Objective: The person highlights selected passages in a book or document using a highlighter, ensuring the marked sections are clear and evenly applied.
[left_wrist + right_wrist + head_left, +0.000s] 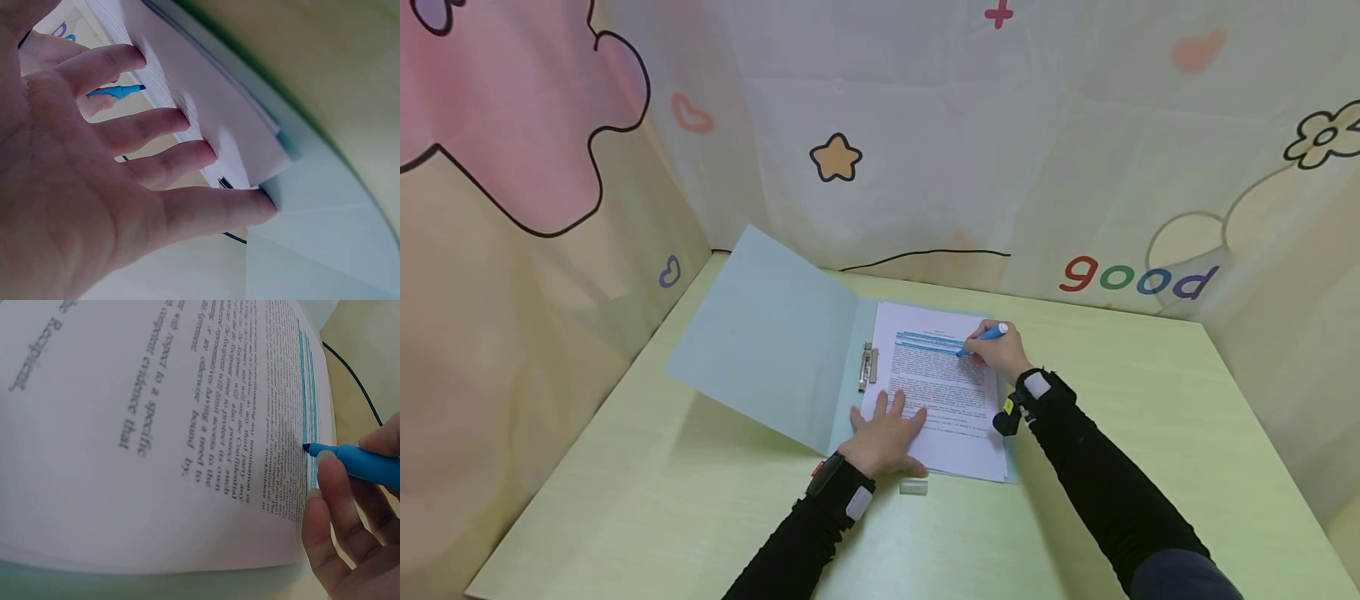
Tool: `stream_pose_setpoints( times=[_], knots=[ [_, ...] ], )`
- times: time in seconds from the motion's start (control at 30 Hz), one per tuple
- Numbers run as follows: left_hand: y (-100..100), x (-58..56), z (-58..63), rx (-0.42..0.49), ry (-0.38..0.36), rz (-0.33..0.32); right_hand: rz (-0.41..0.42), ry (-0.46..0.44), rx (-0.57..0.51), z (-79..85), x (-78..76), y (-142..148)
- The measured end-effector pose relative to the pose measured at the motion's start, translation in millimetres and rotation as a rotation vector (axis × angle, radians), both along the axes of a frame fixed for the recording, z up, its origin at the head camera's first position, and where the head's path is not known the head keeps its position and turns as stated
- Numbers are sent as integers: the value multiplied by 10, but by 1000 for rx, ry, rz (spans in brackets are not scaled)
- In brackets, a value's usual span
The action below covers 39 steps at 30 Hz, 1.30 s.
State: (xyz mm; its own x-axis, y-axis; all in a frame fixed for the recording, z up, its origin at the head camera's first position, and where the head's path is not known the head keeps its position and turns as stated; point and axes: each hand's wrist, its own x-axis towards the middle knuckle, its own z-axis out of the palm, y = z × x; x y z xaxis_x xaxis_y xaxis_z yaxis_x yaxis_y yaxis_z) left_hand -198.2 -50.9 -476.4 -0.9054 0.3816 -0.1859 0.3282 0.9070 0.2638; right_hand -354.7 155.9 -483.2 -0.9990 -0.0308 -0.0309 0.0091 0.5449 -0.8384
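A blue highlighter [992,332] is pinched in my right hand [1002,350], its tip at the printed lines near the top of the page. Several blue strokes run across those upper lines. With fingers spread, my left hand [883,440] rests on the lower left part of the printed paper [947,446]. In the left wrist view, one finger of that hand reaches onto the folder beside the sheet's edge. The paper lies in an opened light-blue folder [767,333], next to its metal clip [868,367]. In the right wrist view the highlighter's dark tip [306,447] meets the text.
A small pale grey cap-like piece [913,486] lies on the table just below the folder, beside my left hand. The folder's cover stands partly raised to the left. The light table [1150,417] reaches back to a patterned curtain [925,167].
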Motion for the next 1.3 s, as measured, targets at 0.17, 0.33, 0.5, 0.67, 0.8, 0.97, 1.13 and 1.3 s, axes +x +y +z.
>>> stream_pose_setpoints(
  times=[0.17,0.33,0.5,0.67,0.8,0.97,1.13,1.3],
  knots=[
    [-4,-1,-4,15,0,-6,1,8,0,10,5,3],
    [-8,-7,5,21,1,-8,-6,5,8,35,20,-1],
    [-10,-6,8,20,3,-8,1,-5,3,43,24,8],
    [-9,5,17,22,-3,-7,6,2,1,34,24,20],
    [-8,11,28,16,-9,-3,4,7,11,20,18,38],
    [-6,13,35,10,-12,-1,-2,6,9,4,5,64],
    [-9,8,23,9,-5,-3,-6,-2,-1,11,10,74],
    [-6,8,12,10,-8,-4,-14,-15,-6,16,14,79]
  ],
)
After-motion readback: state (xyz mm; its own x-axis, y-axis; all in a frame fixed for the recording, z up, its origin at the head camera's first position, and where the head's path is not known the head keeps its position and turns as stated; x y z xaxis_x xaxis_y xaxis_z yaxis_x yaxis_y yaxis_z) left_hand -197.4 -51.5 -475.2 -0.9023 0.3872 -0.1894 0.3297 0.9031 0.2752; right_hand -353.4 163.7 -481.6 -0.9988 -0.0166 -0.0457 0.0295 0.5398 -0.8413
